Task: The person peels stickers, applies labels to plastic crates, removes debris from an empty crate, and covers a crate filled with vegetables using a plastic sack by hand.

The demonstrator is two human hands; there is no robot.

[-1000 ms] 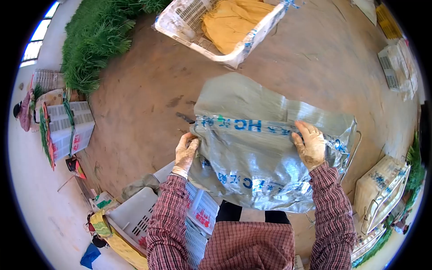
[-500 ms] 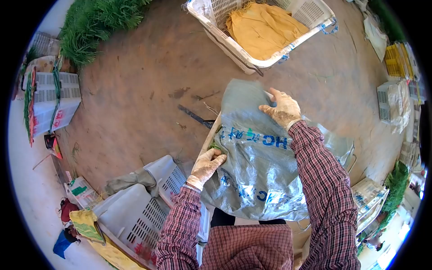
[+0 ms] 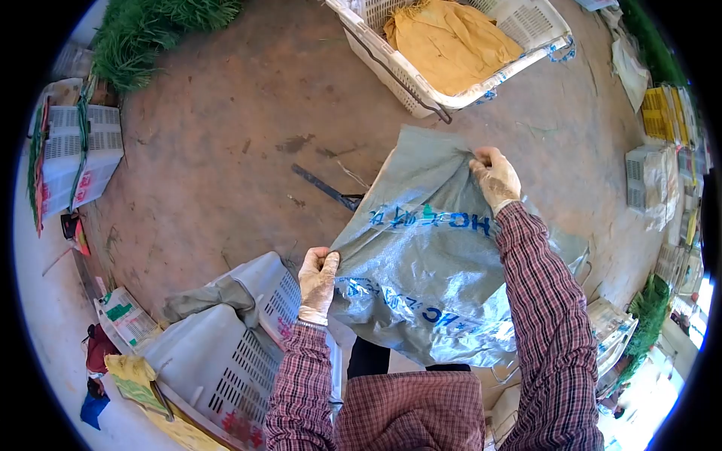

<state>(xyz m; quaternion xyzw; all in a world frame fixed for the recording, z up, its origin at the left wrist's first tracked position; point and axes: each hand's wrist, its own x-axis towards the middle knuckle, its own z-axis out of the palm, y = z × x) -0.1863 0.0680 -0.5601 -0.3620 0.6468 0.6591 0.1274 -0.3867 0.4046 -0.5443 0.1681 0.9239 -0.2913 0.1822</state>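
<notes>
A grey-green plastic sheet (image 3: 421, 263) with blue printed lettering spreads in front of my body, its surface wrinkled and shiny. My left hand (image 3: 319, 279), in a soiled pale glove, pinches its left edge. On the upper right, my right hand (image 3: 496, 177), gloved the same way, grips the sheet near its far edge, where folds run toward the fingers. What lies under the sheet is mostly hidden; a pale rim shows along its upper left edge.
Beyond the sheet stands a white crate (image 3: 421, 90) with yellow cloth (image 3: 451, 46) inside. White crates (image 3: 233, 368) stand at the lower left. A dark strap (image 3: 323, 186) lies on the floor. Green plants (image 3: 139, 37) are piled at the upper left.
My right hand has moved up and taken hold of the sheet's far part. My left hand now pulls the edge outward, and the sheet looks tauter. The view has shifted.
</notes>
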